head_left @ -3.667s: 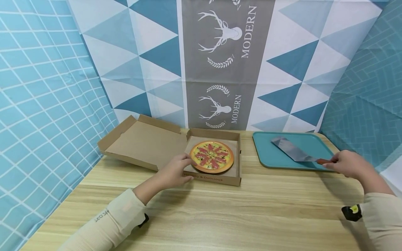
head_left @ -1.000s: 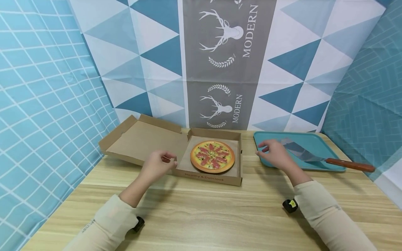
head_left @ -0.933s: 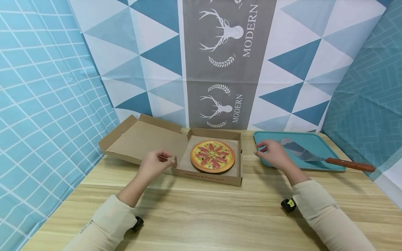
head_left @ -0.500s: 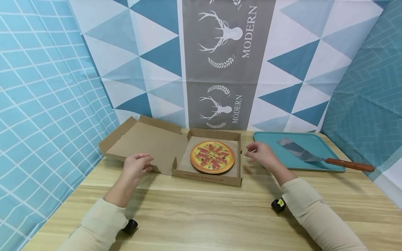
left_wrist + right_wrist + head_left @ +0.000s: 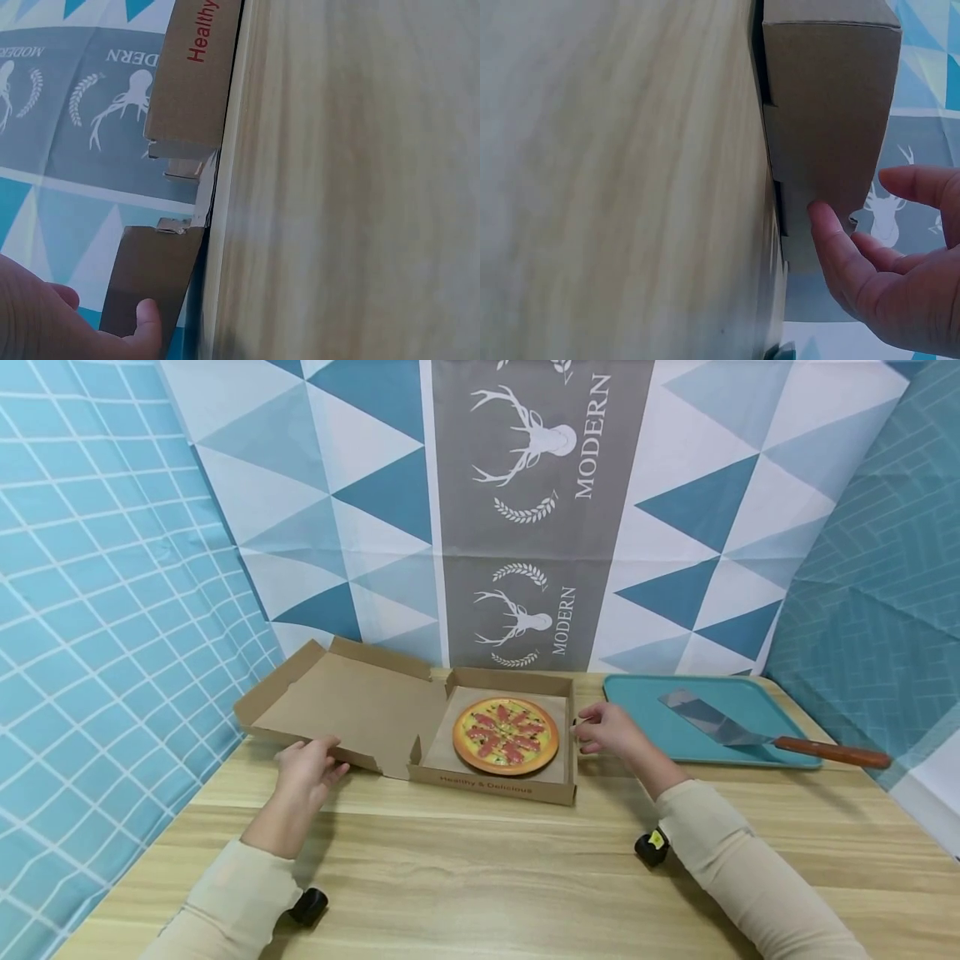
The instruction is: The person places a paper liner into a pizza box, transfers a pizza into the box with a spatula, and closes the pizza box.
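Note:
A pizza (image 5: 506,735) with an orange crust lies in the base of the cardboard pizza box (image 5: 480,789). The box's lid (image 5: 352,706) is folded out flat to the left. My left hand (image 5: 303,772) is at the lid's front edge, fingers on either side of the front flap (image 5: 154,262); in the left wrist view one finger overlaps the flap and a gap shows on the other side. My right hand (image 5: 611,731) is at the box's right wall (image 5: 829,112). One fingertip is against or just in front of that wall, while the thumb stands apart above it.
On the right a teal tray (image 5: 645,693) stands at the back of the wooden table (image 5: 480,877). Across it lies a metal spatula (image 5: 708,718), its wooden handle (image 5: 832,752) sticking out past the tray's front right corner. Patterned sheets (image 5: 525,527) line the back and sides.
My right hand, earlier on the spatula's handle, has let go and moved left to the box's right wall. My left hand has moved from beside the pizza to the lid's front edge.

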Motion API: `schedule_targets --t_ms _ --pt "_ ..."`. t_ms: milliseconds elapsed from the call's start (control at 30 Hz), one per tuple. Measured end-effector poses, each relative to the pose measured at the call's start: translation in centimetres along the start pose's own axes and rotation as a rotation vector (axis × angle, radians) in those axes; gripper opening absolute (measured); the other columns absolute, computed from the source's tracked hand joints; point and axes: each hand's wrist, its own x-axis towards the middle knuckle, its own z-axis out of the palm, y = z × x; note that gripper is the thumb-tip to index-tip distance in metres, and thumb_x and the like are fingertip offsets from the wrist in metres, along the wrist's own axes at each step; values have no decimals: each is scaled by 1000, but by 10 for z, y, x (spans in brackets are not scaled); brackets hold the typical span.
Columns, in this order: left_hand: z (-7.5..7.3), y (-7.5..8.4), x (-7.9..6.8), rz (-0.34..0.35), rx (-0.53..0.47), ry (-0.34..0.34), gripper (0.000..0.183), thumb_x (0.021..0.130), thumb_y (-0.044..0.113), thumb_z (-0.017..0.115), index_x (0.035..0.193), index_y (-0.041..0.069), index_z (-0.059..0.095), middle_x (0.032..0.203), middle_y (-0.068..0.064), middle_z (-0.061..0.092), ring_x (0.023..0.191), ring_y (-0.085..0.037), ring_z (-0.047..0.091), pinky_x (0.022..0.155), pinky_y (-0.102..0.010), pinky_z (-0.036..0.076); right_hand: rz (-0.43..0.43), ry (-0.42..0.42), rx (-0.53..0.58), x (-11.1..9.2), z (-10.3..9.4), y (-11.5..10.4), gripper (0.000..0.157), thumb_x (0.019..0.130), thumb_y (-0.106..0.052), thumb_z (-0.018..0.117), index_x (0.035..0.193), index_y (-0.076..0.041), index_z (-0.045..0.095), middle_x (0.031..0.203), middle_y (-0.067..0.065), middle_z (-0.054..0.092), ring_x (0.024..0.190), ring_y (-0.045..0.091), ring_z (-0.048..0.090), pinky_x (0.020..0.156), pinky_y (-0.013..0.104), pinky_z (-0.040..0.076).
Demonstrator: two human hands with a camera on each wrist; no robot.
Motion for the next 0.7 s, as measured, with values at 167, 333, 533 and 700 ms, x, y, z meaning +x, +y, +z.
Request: schedule_targets --t_ms 167,333,533,700 --pt "1 2 2 -37 -47 0 93 96 8 52 152 14 -23 158 -15 2 134 -25 29 100 -25 44 42 -13 24 3 4 -2 52 95 -6 58 136 16 37 123 31 50 100 36 62 81 39 57" --pt "0 1 3 -65 -85 -24 90 98 9 48 150 13 -25 160 -13 -5 145 -28 16 105 -27 40 100 -30 89 8 5 -3 55 96 -4 56 139 17 31 115 24 51 89 24 60 79 37 57" --pt "0 0 5 -75 -99 -33 80 99 9 47 154 8 -11 160 -12 -4 144 -29 16 103 -26 41 144 -48 245 15 4 -4 55 96 0 52 141 18 25 103 15 51 76 16 55 72 31 56" --pt "0 -1 8 -86 -133 -40 74 100 9 44 155 6 -4 160 -13 0 144 -28 19 103 -27 41 172 -39 277 18 3 -5 55 95 0 53 141 16 26 97 10 51 69 12 52 66 28 55"
